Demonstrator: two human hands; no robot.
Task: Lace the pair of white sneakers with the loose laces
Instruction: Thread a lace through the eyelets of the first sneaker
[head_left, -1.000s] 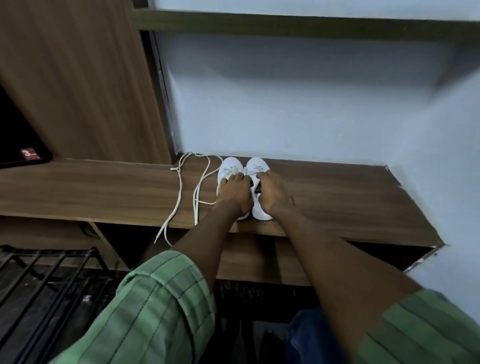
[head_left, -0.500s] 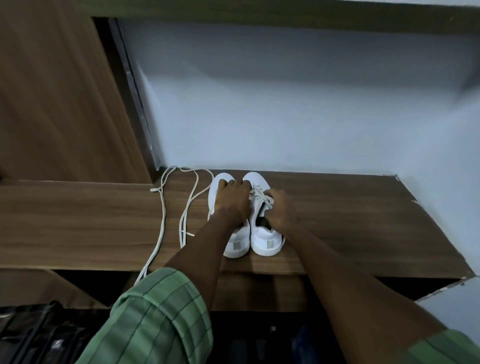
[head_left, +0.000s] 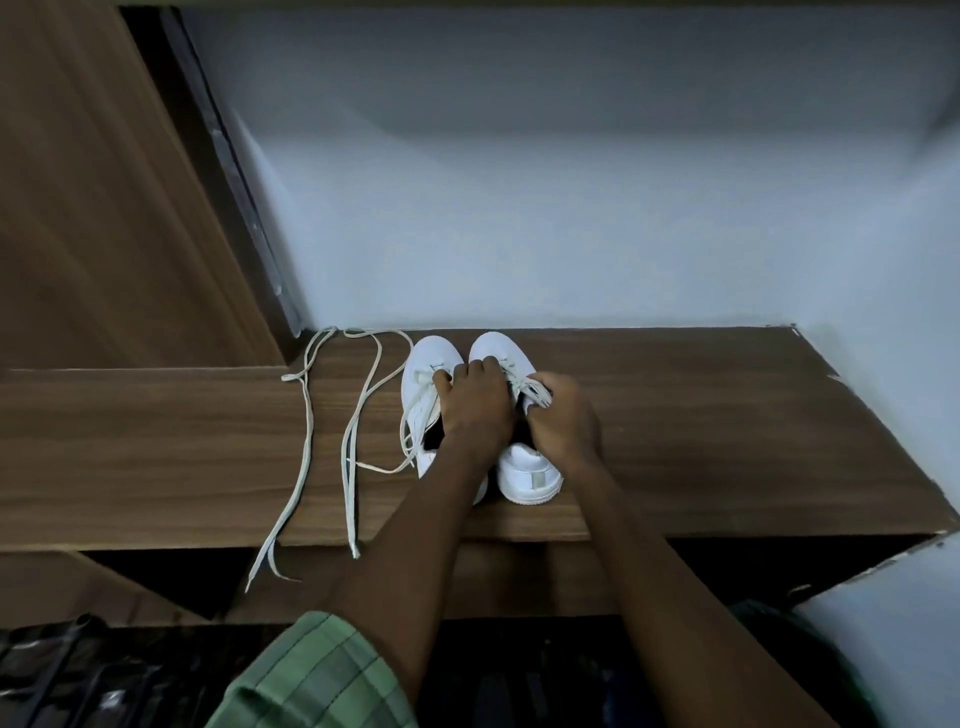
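both hands (head_left: 514, 415) grip the right sneaker's (head_left: 519, 415) lacing to thread it; the spare lace (head_left: 306, 431) trails over the shelf's (head_left: 727, 441) front edge, left sneaker (head_left: 423, 379) alongside.

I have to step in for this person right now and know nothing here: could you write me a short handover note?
Left hand: fingers curled over the laces where the two white sneakers meet.
Right hand: pinching the flat white lace on the right white sneaker.
Left white sneaker stands beside it on the brown wooden shelf.
Done: both show some lacing near the toes.
Left: long loose lace ends trail over the shelf edge; finish threading.
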